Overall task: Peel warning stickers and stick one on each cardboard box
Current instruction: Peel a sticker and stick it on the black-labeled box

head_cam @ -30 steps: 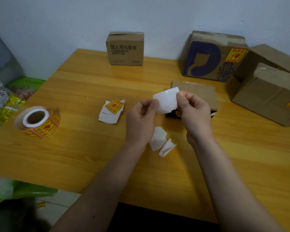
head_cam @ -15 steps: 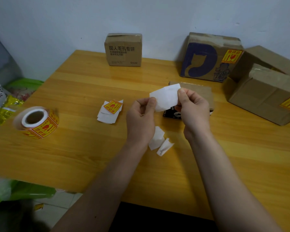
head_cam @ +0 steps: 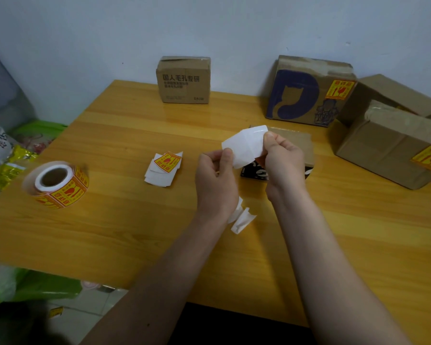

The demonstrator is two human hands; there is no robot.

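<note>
Both hands work one sticker piece at the middle of the frame: the left hand (head_cam: 215, 180) pinches its lower left corner, and the right hand (head_cam: 283, 161) pinches its right edge between thumb and fingers. The sticker piece (head_cam: 244, 148) shows only its white side, bent and raised above the bench (head_cam: 135, 232), so this looks like the peeling step, with label and backing not yet parted as far as can be seen.

The sticker roll (head_cam: 57, 184) lies at the left of the frame, and a small pile with one printed sticker (head_cam: 166, 165) sits left of the hands. White backing scraps (head_cam: 243, 216) lie under the left wrist.

Two boxes at the right already carry labels: the cat-print box (head_cam: 309, 93) and the plain box (head_cam: 388, 148). The small printed box (head_cam: 184, 79) at top centre shows none, nor does the flat box (head_cam: 294, 140) just behind the hands.

Next, probably, the label must come free cleanly, then go onto an unlabelled box, the flat one being nearest.
</note>
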